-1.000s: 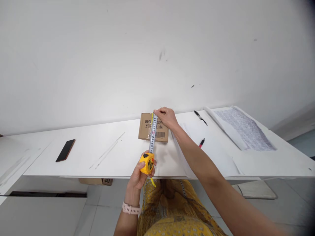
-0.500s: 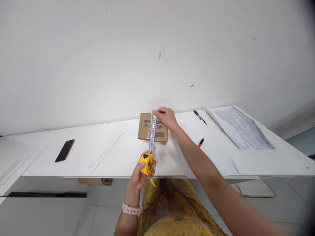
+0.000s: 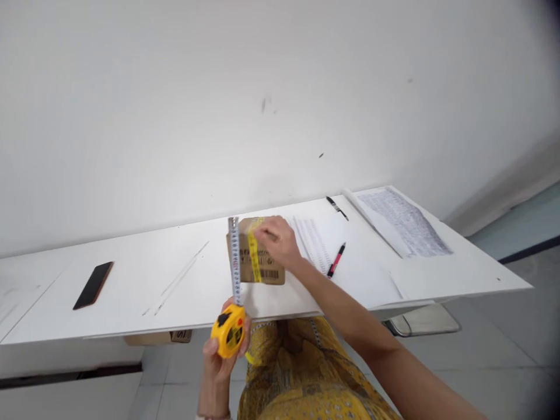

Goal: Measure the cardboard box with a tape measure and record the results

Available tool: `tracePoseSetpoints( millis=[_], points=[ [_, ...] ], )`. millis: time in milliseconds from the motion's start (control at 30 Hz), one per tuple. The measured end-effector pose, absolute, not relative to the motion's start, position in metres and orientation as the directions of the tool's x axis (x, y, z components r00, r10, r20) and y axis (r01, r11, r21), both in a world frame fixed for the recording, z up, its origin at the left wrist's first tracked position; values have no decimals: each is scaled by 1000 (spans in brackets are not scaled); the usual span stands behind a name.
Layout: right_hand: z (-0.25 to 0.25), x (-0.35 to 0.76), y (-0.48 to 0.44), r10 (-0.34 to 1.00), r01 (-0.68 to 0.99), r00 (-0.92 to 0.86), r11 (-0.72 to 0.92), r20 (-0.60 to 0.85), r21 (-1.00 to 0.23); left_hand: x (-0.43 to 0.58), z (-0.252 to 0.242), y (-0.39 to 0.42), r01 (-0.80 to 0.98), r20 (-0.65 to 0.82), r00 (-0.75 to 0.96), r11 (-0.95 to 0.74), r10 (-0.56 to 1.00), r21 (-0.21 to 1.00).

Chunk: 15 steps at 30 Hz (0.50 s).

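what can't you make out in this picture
All in the head view:
Print on the box: blurred, partly covered by the yellow strip and right hand.
Whether the right hand pinches the strip: hidden by its own fingers.
Fine marks on the tape measure blade: too small and blurred.
Writing on the far-right paper: too small.
Wristband: cut off by the bottom edge.
Carton below: mostly hidden by the tabletop.

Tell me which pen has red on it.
The pen farther from the wall, lying on paper; the other pen, nearer the wall, shows no red.
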State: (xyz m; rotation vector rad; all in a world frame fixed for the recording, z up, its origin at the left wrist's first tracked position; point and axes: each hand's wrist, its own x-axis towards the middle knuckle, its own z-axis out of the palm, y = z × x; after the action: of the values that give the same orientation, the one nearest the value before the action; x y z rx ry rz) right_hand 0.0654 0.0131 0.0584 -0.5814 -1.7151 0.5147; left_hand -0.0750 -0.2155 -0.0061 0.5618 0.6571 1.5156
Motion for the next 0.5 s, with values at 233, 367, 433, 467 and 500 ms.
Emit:
tracePoseSetpoints(
  millis=[233,367,433,467,500],
  points=[
    [13,58,-49,376,142,-318,926,870,-349,-99,-6,-256,-531,66,-123,-122,990,839],
    [40,91,-59,739,-74,-253,628,624,-775,-90,-10,-257,-413,-17,-27,5,999,911],
    [56,122,-64,868,-153,-187,436,459,-887,-81,-10,-254,-362,-82,76,104,994,926],
    [62,138,-67,897,-166,-168,382,408,-909,-76,-9,-251,-322,-124,139,164,982,933],
    [65,154,-71,918,-162,-139,349,371,-923,-70,-6,-247,-278,-167,202,220,965,935]
  ],
)
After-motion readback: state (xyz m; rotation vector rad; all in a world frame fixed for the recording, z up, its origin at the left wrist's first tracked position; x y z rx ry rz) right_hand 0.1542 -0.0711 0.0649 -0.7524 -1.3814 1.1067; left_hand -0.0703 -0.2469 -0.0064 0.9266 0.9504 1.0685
